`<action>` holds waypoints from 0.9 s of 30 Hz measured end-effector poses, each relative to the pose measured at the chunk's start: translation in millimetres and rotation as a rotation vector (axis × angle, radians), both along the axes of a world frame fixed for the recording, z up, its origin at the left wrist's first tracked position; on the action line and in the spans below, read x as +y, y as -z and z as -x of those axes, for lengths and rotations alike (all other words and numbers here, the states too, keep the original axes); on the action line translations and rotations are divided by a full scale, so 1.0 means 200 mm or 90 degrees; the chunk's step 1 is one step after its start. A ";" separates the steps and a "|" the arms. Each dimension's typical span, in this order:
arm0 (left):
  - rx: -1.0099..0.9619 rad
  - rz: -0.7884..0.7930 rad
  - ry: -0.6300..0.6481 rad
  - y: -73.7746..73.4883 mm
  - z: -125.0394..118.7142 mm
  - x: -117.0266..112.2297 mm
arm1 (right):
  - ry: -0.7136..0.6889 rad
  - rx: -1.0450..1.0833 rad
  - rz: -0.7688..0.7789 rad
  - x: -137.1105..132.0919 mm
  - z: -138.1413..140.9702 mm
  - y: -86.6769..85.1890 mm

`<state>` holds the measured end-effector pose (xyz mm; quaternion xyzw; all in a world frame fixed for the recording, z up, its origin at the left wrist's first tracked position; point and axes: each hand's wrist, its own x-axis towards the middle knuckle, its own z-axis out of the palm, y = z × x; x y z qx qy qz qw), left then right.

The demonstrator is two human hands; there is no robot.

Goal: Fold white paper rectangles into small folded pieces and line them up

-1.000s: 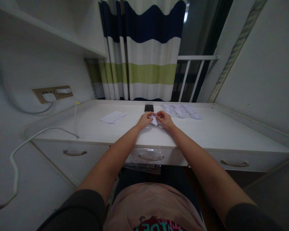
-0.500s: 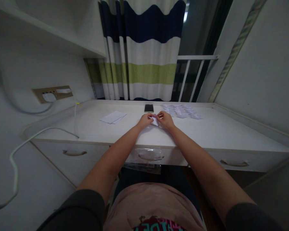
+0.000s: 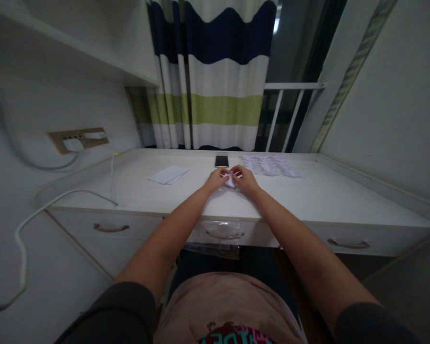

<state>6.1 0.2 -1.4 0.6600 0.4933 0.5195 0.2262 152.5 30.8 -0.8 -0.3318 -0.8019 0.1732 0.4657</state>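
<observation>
Between my two hands is a small piece of white paper [image 3: 230, 181], partly covered by the fingers, so its exact shape is hard to see. My left hand [image 3: 216, 179] pinches it from the left, and my right hand [image 3: 245, 178] grips it from the right. Both sets of fingertips meet close together just above the desk. Just beyond the hands lies a dark phone [image 3: 221, 161]. Behind my right hand, white folded paper pieces [image 3: 270, 166] are spread in rows. Flat white paper sheets [image 3: 168, 175] lie to the left, overlapping each other.
The white desk [image 3: 326, 196] has drawers with handles along its front. A clear plastic bag [image 3: 218, 234] hangs at the middle drawer. A white cable [image 3: 68, 192] crosses the desk's left end, below a wall socket [image 3: 78, 139]. A striped curtain [image 3: 225, 76] hangs behind the desk.
My fingers have shifted slightly on the paper, and its visible part looks a little narrower. Both hands stay in nearly the same place; everything else is unmoved.
</observation>
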 end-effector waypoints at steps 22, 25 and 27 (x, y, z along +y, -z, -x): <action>-0.086 -0.011 0.028 -0.01 0.01 0.01 | -0.049 0.064 0.051 0.03 0.00 0.02; -0.080 -0.024 0.034 -0.01 0.01 0.02 | -0.047 0.060 0.054 0.04 0.00 0.03; -0.080 -0.026 0.038 -0.01 0.01 0.02 | -0.048 0.064 0.055 0.05 0.01 0.03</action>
